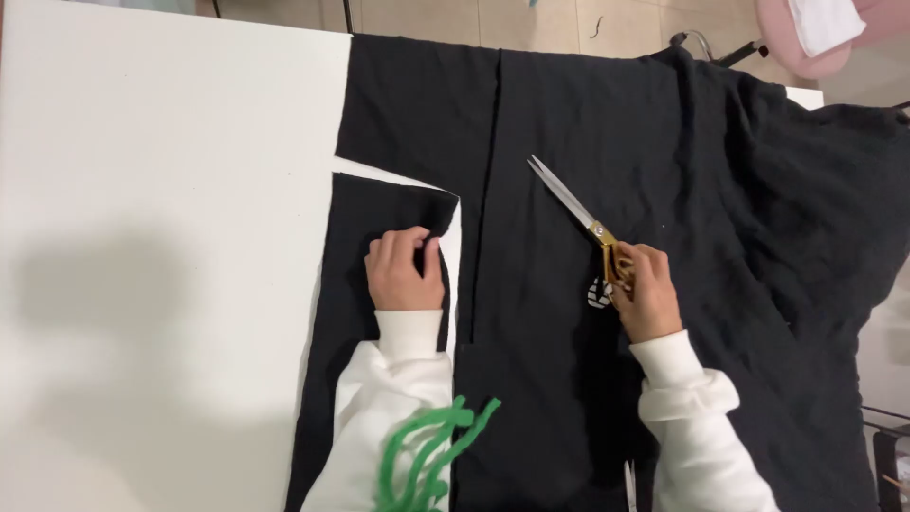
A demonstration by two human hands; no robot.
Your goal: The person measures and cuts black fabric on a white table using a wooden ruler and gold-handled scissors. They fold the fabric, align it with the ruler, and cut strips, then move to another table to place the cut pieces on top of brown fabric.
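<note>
— Where do your hands sit right now?

— Your left hand point(406, 270) rests on a cut piece of black cloth point(379, 284), its fingers point(417, 242) curled and pressing down near the far right corner of that piece. Your right hand point(646, 292) holds the scissors point(580, 210) by their gold handles, fingers wrapped through the loops. The blades are pressed together and point to the far left, lying flat on the large black fabric point(616, 142).

— How do the edges run?

— The cut piece has a straight left edge against the white surface point(161, 237), and a slanted far edge with a thin strip of white showing beyond it. Just right of your left hand, a narrow gap of white separates the piece from the main fabric. Farther right, a long straight seam or slit runs from the far edge toward you, between your two hands.

— And room to move?

— To the left, the white surface lies bare and broad. To the right, the large fabric bunches in folds and spills past the surface's edge. At the far right, a pink seat point(806, 43) stands on the tiled floor point(531, 19). Your white sleeves reach in from the near edge, with green cords point(436, 450) hanging by the left one.
</note>
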